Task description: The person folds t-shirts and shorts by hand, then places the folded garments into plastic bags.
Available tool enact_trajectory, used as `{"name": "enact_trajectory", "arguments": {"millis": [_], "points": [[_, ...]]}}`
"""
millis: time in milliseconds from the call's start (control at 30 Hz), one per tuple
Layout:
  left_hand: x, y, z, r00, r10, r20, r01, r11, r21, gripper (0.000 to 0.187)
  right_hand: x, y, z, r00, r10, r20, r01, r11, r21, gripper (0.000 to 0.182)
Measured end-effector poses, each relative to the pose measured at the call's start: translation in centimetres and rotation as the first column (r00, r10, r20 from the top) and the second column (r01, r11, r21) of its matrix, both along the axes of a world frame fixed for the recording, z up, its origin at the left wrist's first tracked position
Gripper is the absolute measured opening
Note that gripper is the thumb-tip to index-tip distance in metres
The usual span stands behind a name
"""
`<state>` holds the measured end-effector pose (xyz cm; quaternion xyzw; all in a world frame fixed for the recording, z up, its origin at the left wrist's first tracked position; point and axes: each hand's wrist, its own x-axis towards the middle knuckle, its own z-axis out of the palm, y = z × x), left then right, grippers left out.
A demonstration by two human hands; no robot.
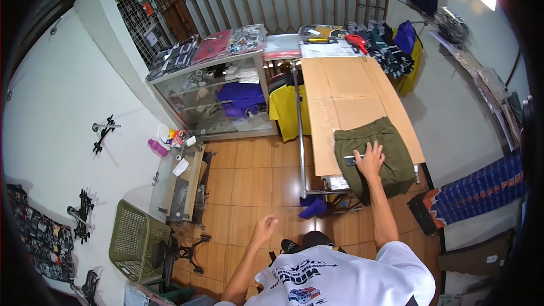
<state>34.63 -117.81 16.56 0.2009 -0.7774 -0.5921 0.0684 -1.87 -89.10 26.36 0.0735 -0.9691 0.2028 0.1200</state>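
A green basket (136,241) stands on the floor at far left, the left hand (263,230) hangs loosely open and empty over the wooden floor, and the right hand (371,158) presses flat, fingers spread, on the olive shorts (371,156) lying at the desk's (340,96) near end, seemingly pinning them down.

Right hand (371,160) lies on the folded olive-green cloth garment (371,156) at the long brown cardboard-topped table's (340,90) near end; left hand (264,229) hangs apart, leftward.

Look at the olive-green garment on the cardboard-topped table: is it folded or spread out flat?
Folded. The olive-green garment forms a compact rectangle whose near edge overhangs the table; the right hand rests on it.
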Motion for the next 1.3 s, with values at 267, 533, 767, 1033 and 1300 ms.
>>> {"name": "enact_trajectory", "arguments": {"millis": [267,533,767,1033,1300], "points": [[1.1,-7.6,-2.0,0.977,0.093,0.192,-0.093,0.996,-0.007,0.034,-3.8,-4.8,-0.1,0.978,-0.201,0.054,0.191,0.97,0.147,0.072],[-9.3,-14.7,-2.0,0.97,-0.091,0.223,0.089,0.996,0.019,0.036,-8.4,-9.4,0.2,0.949,-0.311,0.048,0.304,0.945,0.122,0.071],[-18.4,-22.6,-3.3,0.926,-0.276,0.256,0.295,0.955,-0.04,0.04,-13.5,-13.6,-0.2,0.924,-0.381,0.027,0.378,0.923,0.065,0.07],[-28.2,-27.1,-1.8,0.926,-0.324,0.194,0.335,0.942,-0.027,0.037,-18.7,-18.1,-0.2,0.892,-0.452,0.016,0.449,0.89,0.079,0.074],[-38.0,-28.3,-2.8,0.862,-0.486,0.144,0.488,0.872,0.02,0.035,-21.7,-19.9,0.4,0.88,-0.465,0.097,0.455,0.884,0.108,0.081]]}}
